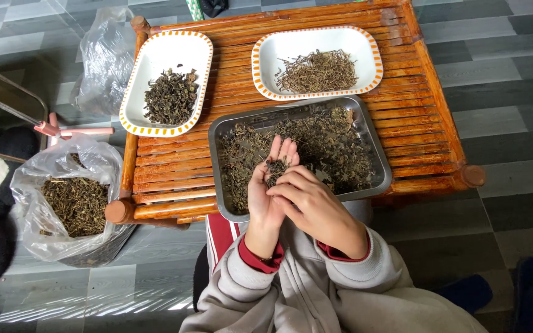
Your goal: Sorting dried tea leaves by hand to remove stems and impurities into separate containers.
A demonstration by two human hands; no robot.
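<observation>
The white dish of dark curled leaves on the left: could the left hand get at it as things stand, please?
Probably yes. The white dish lies uncovered on the bamboo table, nothing between; but the left hand is cupping a few leaves.

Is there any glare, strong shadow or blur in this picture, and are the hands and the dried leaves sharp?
Head view: soft, even light with no hard shadows; pale glare streaks on the floor tiles and a mild sheen on the metal tray rim; left hand, right hand and dried leaves look sharp; straight edges bow slightly toward the corners.
</observation>
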